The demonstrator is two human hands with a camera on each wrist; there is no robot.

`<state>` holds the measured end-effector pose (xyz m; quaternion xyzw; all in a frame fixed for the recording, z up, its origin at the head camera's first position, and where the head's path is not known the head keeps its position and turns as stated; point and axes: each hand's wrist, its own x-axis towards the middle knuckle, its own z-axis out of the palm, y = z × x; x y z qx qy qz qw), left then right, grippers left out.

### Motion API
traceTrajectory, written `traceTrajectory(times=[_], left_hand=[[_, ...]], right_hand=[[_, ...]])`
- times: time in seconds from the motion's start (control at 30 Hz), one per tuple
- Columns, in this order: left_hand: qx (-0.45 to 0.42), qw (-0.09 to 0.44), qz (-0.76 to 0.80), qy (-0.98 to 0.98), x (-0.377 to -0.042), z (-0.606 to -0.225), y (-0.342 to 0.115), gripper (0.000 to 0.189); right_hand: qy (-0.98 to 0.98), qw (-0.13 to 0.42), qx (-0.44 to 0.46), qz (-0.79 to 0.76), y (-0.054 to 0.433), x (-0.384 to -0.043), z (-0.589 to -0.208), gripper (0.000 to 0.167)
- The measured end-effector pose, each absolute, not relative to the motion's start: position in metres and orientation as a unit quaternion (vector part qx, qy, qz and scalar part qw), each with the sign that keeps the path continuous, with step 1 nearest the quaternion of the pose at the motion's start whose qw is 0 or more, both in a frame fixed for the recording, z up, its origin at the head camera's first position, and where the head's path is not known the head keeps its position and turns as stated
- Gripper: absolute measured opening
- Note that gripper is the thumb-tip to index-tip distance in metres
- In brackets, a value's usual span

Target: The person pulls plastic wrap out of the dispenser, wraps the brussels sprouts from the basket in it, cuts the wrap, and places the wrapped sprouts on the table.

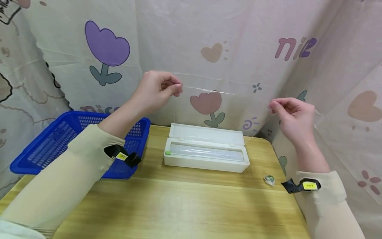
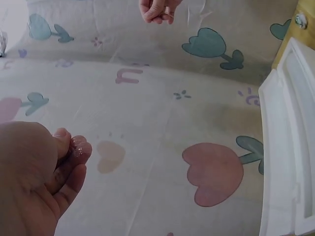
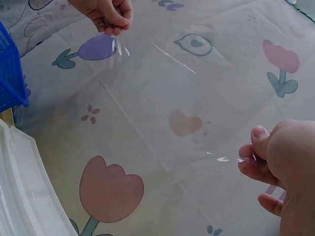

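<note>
A clear sheet of cling film (image 1: 209, 90) is held up between both hands above the table, seen mostly by its glints. My left hand (image 1: 158, 87) pinches one end between thumb and fingers. At the other side, my right hand (image 1: 295, 116) pinches the opposite end; glints of the film (image 3: 222, 159) show by its fingertips in the right wrist view. Below and between the hands stands a white cling film box (image 1: 206, 165), its lid (image 1: 207, 133) raised toward the back. Inside lies a film roll (image 1: 206, 152), and a small green piece (image 1: 168, 152) sits at the box's left end.
A blue plastic basket (image 1: 25, 169) stands at the table's left, partly behind my left arm. Near the right edge lies a small green-and-white wrapped item (image 1: 269, 180). A patterned curtain (image 1: 173, 39) hangs close behind the wooden table (image 1: 179, 205).
</note>
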<state>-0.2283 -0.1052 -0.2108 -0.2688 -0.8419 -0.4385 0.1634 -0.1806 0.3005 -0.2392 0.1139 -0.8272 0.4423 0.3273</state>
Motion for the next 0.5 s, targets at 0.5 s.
traceTrajectory(times=[0.5], left_hand=[[-0.346, 0.126, -0.454, -0.811, -0.167, -0.23, -0.121, 0.008]], right_hand=[[-0.722, 0.258, 0.28, 0.578, 0.318, -0.132, -0.255, 0.009]])
